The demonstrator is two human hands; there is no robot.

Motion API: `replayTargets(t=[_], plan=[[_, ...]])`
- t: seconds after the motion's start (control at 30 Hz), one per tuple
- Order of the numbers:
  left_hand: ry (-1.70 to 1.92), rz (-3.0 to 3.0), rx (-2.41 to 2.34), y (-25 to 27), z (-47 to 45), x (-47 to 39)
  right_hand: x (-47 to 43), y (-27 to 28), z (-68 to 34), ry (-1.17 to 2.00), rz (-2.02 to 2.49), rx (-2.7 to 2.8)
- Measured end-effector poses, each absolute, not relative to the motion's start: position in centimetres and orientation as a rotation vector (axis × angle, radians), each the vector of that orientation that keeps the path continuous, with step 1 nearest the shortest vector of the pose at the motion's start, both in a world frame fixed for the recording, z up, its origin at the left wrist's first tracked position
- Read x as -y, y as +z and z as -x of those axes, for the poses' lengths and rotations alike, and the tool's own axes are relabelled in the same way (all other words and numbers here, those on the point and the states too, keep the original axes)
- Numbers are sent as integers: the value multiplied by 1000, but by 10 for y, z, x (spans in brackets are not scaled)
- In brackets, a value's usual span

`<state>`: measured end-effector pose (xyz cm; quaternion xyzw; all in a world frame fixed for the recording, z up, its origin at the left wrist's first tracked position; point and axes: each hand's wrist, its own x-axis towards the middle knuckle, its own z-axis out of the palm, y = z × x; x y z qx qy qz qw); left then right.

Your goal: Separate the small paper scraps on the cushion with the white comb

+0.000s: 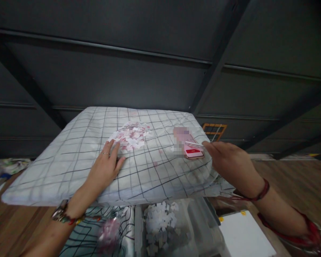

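A white pillow with a dark grid pattern (69,157) lies in front of me. On its top sits a heap of several small pink and white paper pieces (131,137). My left hand (105,167) rests flat on the pillow with fingers spread, fingertips at the heap's near edge. My right hand (230,160) pinches a thin white stick (194,144) whose tip points over a pink card with a red patch (191,150) lying on the pillow's right side.
A clear plastic container with several white paper pieces (163,221) stands below the pillow's near edge. A white sheet (246,237) lies at lower right. Wooden floor (296,182) stretches right; a dark panelled wall (149,71) rises behind. Clutter lies at far left (8,166).
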<state>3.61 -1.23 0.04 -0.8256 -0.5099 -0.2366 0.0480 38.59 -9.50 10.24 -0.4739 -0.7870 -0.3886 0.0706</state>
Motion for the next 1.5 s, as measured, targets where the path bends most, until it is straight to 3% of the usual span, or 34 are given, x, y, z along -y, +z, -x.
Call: replayTargets(t=[0.23,0.53,0.73,0.93,1.23,1.5], plan=[[-814,2524,1651,-9,-32,10,104,107,-367,-913,1294,2485],[-795,2499,1665,-9,-33,10,107,96,-366,-1165,1348,2312],[-811,2486,1688,-11,-32,10,117,96,-357,-1000,1370,2396],[-800,2486,1700,-11,-32,10,118,99,-358,-1031,1359,2377],[-773,2498,1737,-7,-33,12,127,97,-366,-687,1218,2446],[-830,2489,1740,-10,-32,12,118,97,-367,-577,1159,2482]])
